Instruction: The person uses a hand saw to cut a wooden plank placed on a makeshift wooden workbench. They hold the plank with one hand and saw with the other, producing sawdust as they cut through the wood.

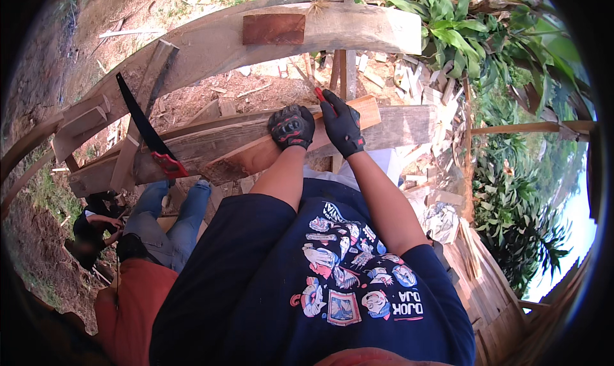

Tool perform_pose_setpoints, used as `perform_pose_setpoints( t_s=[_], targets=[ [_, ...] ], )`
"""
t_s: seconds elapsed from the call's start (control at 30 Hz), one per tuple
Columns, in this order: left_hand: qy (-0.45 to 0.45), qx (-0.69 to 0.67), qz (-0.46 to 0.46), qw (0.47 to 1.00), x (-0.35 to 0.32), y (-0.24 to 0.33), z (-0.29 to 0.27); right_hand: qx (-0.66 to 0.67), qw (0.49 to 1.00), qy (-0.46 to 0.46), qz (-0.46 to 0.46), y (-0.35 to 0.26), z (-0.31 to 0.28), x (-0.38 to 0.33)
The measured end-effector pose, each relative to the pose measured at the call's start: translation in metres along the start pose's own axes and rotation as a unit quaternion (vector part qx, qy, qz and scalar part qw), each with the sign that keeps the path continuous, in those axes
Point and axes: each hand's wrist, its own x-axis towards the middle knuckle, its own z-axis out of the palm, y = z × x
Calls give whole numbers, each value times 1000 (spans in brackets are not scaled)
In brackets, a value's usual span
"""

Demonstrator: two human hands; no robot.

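Both my hands wear black gloves with red details. My left hand (291,127) is curled over a light wooden board (252,156), which lies slanted across a long grey plank (409,124). Just right of it, my right hand (342,122) is closed around a red-handled tool (320,94) with a narrow blade pointing away and to the left. The tool's exact kind is hard to make out. To the left, a handsaw (144,121) with a black blade and red handle rests against the timbers.
Beyond my hands, a thick beam (364,30) carries a brown wood block (274,29). At lower left sits a person in a red shirt (128,302), with another person (89,231) beside them. Wood scraps (441,103) litter the ground at right, near leafy plants (511,206).
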Motion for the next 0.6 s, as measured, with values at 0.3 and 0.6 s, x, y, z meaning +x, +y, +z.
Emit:
perform_pose_setpoints(
  t_s=[0.3, 0.6],
  targets=[
    [-223, -71, 116, 965, 13, -22, -27, -36, 995, -90, 26, -14, -28, -17],
    [-262, 104, 245, 928, 4, -106, -92, -72, 995, -65, 4, -4, -38, -56]
  ],
)
